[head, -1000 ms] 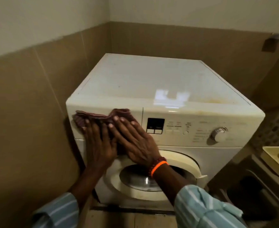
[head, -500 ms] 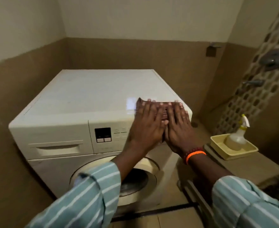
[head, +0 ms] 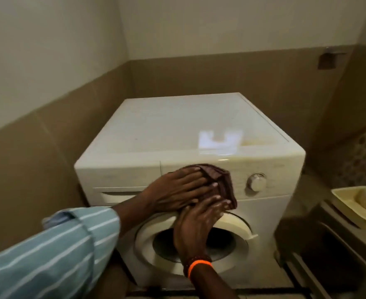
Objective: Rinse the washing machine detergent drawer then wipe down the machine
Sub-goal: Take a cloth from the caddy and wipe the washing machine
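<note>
Cloth point(head: 219, 182) back at mid-panel, under left hand point(head: 177, 190) and right hand point(head: 196, 221).

Dim, warm, yellowish light throughout. Glaring in a bright white patch on the washer point(head: 177, 130) top, reflecting a light overhead. Smearing with motion blur across the striped sleeve point(head: 48, 251) and the tray point(head: 341, 197) at right. Bending wall lines toward the edges, wide-angle. Falling into deep shadow at lower right.
</note>
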